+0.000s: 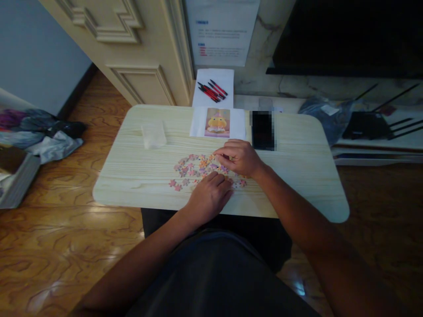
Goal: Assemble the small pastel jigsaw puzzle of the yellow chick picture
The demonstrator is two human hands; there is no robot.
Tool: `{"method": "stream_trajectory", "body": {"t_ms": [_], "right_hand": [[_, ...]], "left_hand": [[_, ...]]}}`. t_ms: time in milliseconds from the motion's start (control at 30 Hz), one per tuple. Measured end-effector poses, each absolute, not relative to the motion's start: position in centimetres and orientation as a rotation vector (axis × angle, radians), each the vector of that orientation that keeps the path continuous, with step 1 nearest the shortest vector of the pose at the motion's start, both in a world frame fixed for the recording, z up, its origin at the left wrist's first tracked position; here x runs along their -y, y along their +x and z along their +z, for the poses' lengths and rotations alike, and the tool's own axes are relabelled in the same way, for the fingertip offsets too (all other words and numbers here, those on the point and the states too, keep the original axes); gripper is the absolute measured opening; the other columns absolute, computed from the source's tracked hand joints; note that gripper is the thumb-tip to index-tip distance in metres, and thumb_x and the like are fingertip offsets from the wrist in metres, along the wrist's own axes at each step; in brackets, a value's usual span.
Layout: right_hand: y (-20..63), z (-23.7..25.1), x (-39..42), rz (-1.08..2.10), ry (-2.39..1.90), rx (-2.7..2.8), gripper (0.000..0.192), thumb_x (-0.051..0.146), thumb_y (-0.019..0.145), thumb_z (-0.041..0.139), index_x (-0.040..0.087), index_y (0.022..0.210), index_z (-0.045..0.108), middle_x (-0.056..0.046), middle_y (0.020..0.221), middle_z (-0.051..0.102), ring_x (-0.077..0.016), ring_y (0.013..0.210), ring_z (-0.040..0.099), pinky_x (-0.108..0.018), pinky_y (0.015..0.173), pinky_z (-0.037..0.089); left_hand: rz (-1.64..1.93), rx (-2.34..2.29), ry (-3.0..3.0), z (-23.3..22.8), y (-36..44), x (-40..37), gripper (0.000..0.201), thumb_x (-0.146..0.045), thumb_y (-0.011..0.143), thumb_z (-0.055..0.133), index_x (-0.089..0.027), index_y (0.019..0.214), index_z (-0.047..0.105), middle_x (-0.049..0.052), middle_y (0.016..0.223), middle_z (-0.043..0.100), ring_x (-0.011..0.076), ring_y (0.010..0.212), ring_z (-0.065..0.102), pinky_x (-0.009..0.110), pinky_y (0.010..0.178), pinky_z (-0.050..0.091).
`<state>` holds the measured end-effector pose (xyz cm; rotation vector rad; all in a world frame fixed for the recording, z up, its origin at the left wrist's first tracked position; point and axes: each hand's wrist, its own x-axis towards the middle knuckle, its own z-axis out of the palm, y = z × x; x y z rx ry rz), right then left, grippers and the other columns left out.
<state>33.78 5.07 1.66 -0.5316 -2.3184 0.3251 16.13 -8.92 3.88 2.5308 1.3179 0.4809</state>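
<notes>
centrally, hands [210, 196] at puzzle pieces [191, 166], table ends [107, 185] distant

The jigsaw pieces [183, 168] mix pink, orange, lilac and whitish tones across a pale cream tabletop [122, 169] streaked with a light wood-grain pattern. From its middle, at twelve o'clock, a white sheet [238, 124] bears a printed picture [217, 123] of a yellow figure on a pinkish-brown ground, with red-and-black pens [213, 91] beyond. The phone [262, 132] at two o'clock is black, the packet [154, 135] at ten whitish, and the floor [66, 233] at eight glossy orange-brown with dark swirling grain.
</notes>
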Motion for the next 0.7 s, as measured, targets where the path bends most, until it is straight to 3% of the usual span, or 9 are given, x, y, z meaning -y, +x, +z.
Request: {"method": "stream_trajectory", "body": {"t_ms": [133,267,500,700], "right_hand": [[33.8,1.6,-5.1,0.336,-0.554,2.33,0.024,0.024,0.107,0.063,0.019,0.098,0.085,-0.004,0.082,0.078,-0.0204,0.078,0.069,-0.035,0.077,0.051],[33.8,1.5,-5.1,0.369,-0.603,2.354,0.025,0.026,0.107,0.063,0.021,0.099,0.086,-0.004,0.083,0.078,-0.0212,0.081,0.068,-0.036,0.079,0.051],[33.7,1.4,-5.2,0.371,-0.576,2.348,0.026,0.026,0.108,0.062,0.021,0.097,0.085,-0.004,0.081,0.076,-0.0208,0.079,0.067,-0.035,0.077,0.049],[33.9,1.4,-5.2,0.392,-0.581,2.357,0.025,0.027,0.108,0.062,0.02,0.099,0.085,-0.004,0.083,0.076,-0.0206,0.079,0.066,-0.035,0.078,0.049]], "left_hand": [[0.479,-1.366,2.512,3.2,17.3,8.3,0.012,-0.022,0.107,0.071,-0.014,0.107,0.079,0.012,0.103,0.076,0.0289,0.101,0.07,0.043,0.091,0.063],[0.491,-1.387,2.516,2.3,18.2,7.8,0.018,-0.016,0.107,0.069,-0.015,0.092,0.079,0.012,0.098,0.076,0.0279,0.099,0.07,0.042,0.09,0.062],[0.538,-1.306,2.594,2.2,18.2,8.3,0.027,-0.016,0.109,0.065,-0.016,0.085,0.077,0.009,0.09,0.073,0.0252,0.091,0.066,0.038,0.079,0.056],[0.586,-1.212,2.67,2.7,17.9,10.1,0.029,-0.021,0.113,0.06,-0.016,0.091,0.078,0.007,0.086,0.069,0.0244,0.087,0.062,0.039,0.075,0.051]]}}
